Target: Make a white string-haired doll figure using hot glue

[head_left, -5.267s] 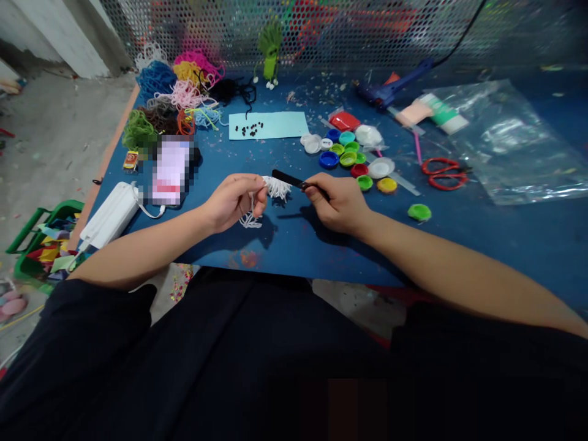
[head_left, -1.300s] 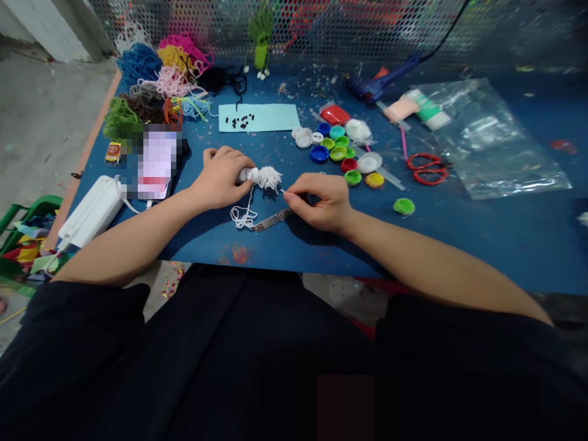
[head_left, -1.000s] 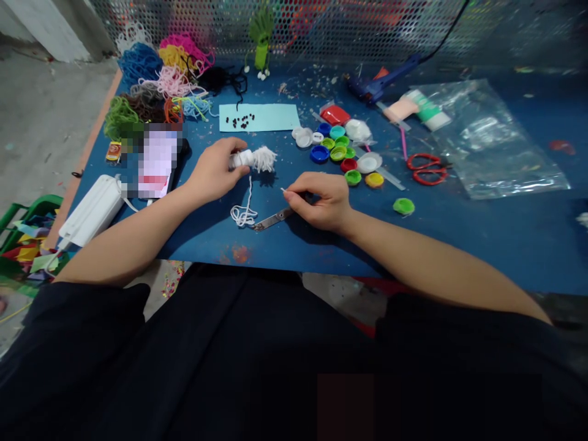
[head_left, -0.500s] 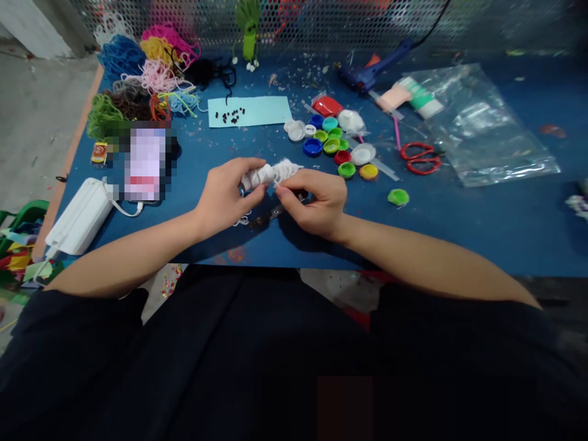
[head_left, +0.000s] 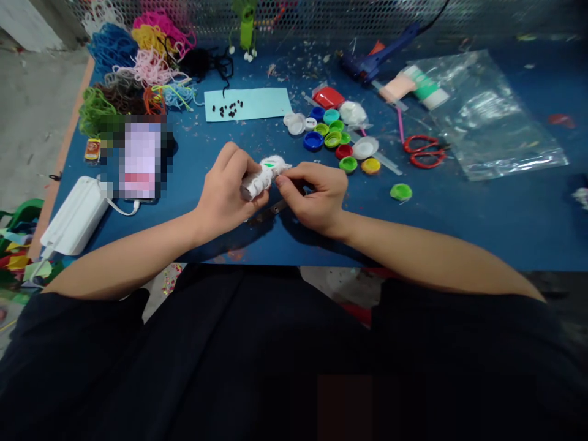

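Note:
Over the near middle of the table, my left hand (head_left: 224, 187) is closed around a small white tube wrapped in white yarn (head_left: 258, 184). The tube's open end faces down-left, and a green patch shows on its upper side. At the tube's right end, my right hand (head_left: 316, 195) pinches with thumb and forefinger at a bit of the white yarn. The pinched tip is mostly hidden by the fingers. Below both hands lies a thin dark strip with a small hole (head_left: 276, 209), partly in shadow.
Colourful yarn bundles (head_left: 151, 66), a phone (head_left: 141, 159) and a white power bank (head_left: 76, 215) are at left. A pale blue card (head_left: 264, 105) bears small black beads. Coloured caps (head_left: 313, 141), red scissors (head_left: 423, 152), a blue glue gun (head_left: 367, 66) and a plastic bag (head_left: 500, 122) are at right.
The wrapped tube has turned in my left hand, so its open end and green patch now show. My left fingers have risen and bent more. The right hand keeps its pinch.

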Tool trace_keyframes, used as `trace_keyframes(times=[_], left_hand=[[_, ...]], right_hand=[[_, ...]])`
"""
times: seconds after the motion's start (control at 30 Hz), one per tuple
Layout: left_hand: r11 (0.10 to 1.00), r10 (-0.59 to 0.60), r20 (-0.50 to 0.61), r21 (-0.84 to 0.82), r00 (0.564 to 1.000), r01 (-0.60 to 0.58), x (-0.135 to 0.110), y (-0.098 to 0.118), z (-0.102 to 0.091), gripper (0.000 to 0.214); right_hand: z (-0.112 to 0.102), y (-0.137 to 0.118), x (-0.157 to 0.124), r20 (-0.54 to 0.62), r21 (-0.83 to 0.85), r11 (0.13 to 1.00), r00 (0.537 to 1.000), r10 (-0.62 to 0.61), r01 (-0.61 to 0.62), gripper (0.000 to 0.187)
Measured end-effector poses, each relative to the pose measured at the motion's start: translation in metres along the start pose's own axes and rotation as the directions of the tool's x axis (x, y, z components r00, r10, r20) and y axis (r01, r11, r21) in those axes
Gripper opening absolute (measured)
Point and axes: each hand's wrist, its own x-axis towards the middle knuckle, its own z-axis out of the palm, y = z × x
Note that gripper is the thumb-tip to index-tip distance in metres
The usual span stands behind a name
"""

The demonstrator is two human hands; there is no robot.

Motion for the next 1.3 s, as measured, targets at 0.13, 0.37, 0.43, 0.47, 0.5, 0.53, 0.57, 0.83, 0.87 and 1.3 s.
trace_keyframes(times=[0.13, 0.37, 0.43, 0.47, 0.5, 0.53, 0.57, 0.83, 0.87, 1.3], left_hand=[[0.999, 0.020, -0.008, 0.041, 1.000, -0.019, 0.000, 0.000, 0.001, 0.033], [0.998, 0.050, -0.024, 0.044, 0.998, -0.049, -0.001, -0.003, 0.004, 0.038], [0.998, 0.050, -0.013, 0.030, 0.999, -0.050, -0.001, -0.003, 0.004, 0.040], [0.998, 0.050, -0.009, 0.024, 0.999, -0.050, -0.001, -0.003, 0.003, 0.040], [0.999, 0.049, -0.005, 0.020, 0.999, -0.049, -0.002, -0.003, 0.003, 0.040], [0.999, 0.049, -0.001, 0.018, 0.999, -0.049, -0.002, -0.003, 0.003, 0.040], [0.999, 0.049, 0.004, 0.018, 0.999, -0.049, -0.002, -0.004, 0.004, 0.040], [0.997, 0.068, 0.043, 0.021, 0.997, -0.069, -0.003, -0.007, 0.004, 0.040], [0.996, 0.074, 0.040, 0.039, 0.996, -0.076, -0.003, -0.006, 0.004, 0.039], [0.934, 0.332, -0.203, -0.063, 0.921, -0.351, 0.001, -0.038, 0.017, 0.039]], right_hand=[[0.001, 0.002, 0.000, 0.017, 0.062, 0.998, 0.999, 0.030, -0.031, 0.031], [0.000, 0.001, -0.001, 0.069, 0.093, 0.991, 0.993, 0.095, -0.101, 0.039], [0.001, 0.001, -0.001, 0.056, 0.074, 0.994, 0.995, 0.080, -0.084, 0.039], [0.001, 0.001, -0.002, 0.047, 0.064, 0.995, 0.997, 0.068, -0.071, 0.039], [0.001, 0.001, -0.002, 0.040, 0.058, 0.997, 0.998, 0.056, -0.058, 0.039], [0.001, 0.001, -0.002, 0.035, 0.057, 0.997, 0.998, 0.044, -0.045, 0.039], [0.001, 0.001, -0.002, 0.034, 0.059, 0.998, 0.999, 0.033, -0.035, 0.039], [-0.001, 0.001, -0.002, 0.037, 0.083, 0.996, 0.999, 0.018, -0.021, 0.038], [-0.001, 0.001, -0.002, 0.039, 0.089, 0.996, 0.999, 0.019, -0.023, 0.039], [-0.003, 0.014, -0.004, 0.032, 0.118, 0.993, 0.999, -0.008, 0.005, 0.041]])
